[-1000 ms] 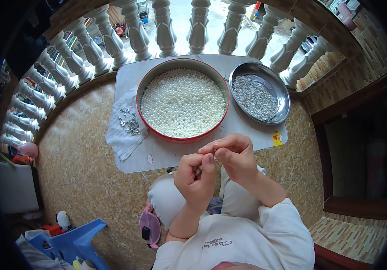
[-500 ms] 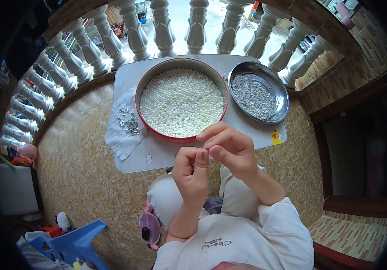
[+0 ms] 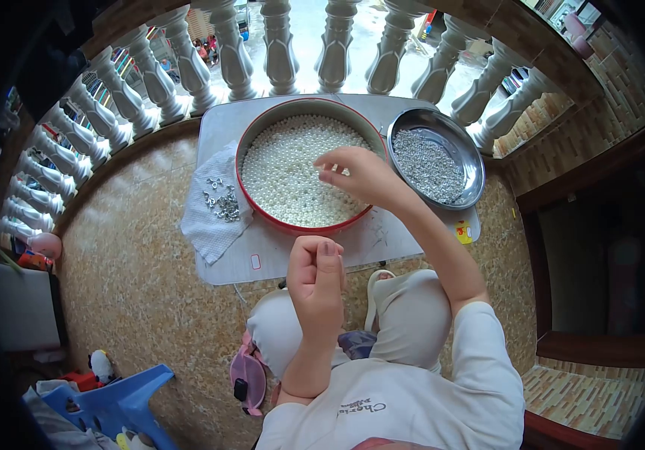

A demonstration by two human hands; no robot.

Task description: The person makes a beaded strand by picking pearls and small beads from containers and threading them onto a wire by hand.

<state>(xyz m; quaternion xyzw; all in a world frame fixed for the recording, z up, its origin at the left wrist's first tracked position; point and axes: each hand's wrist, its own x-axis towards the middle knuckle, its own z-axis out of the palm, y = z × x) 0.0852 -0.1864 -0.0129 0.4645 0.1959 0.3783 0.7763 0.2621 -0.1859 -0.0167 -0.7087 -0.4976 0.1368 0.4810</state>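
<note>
At the far left, a pink ball (image 3: 46,244) sits by the foot of the white balusters (image 3: 131,109), and lower down, a blue plastic piece of furniture (image 3: 131,397) stands on the speckled floor (image 3: 150,247). Next comes the low, pale table (image 3: 270,255); on its left side a white textured cloth (image 3: 206,236) lies spread, partly over the edge, with a loose cluster of small silvery metal pieces (image 3: 225,207) on it. Below the table, a pink bag (image 3: 247,375) rests on the floor beside the seated person's leg. Just right of the cloth is the big round tin (image 3: 300,227), red on the outside, holding a broad bed of pearly white beads (image 3: 285,165). In front of it the left hand (image 3: 317,281) is raised short of the rim, its fingers curled tight with the thumb pressed over them; I can't tell what, if anything, is inside. The right hand (image 3: 352,175) reaches above the beads, fingers bent and parted from the thumb, and I can't make out any bead between the tips. To the right of the tin, near it, an oval steel dish (image 3: 475,176) holds a heap of small silvery bits (image 3: 427,166), and a yellow label (image 3: 462,232) marks the table's near right corner.
</note>
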